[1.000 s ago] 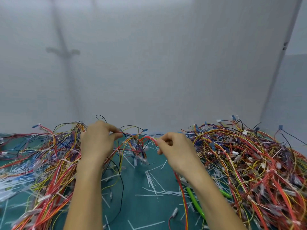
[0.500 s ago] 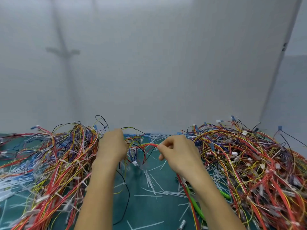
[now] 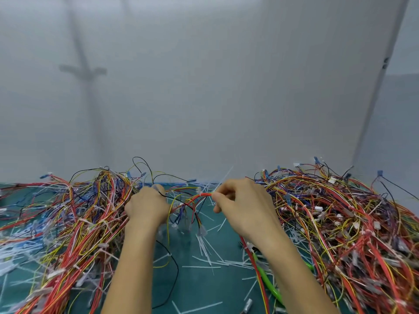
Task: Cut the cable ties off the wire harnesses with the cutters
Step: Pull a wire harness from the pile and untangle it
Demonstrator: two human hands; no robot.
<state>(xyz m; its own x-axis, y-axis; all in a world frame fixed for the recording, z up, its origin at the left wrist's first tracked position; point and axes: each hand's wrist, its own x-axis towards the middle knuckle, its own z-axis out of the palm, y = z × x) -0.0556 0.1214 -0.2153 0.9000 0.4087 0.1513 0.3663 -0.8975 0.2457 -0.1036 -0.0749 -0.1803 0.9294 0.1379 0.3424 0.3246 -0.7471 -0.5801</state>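
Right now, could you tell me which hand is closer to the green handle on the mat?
Right. The right hand pinches red wires just beyond the green handle; the left hand is farther off, at the left wire heap.

Glossy plastic-sheathed wires (image 3: 340, 223), matt mat (image 3: 199, 288)

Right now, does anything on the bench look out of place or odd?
White cut tie offcuts litter the middle of the green mat. Neither hand holds cutters: the left hand and right hand both grip a red harness. A green handle, possibly the cutters, lies under the right forearm.
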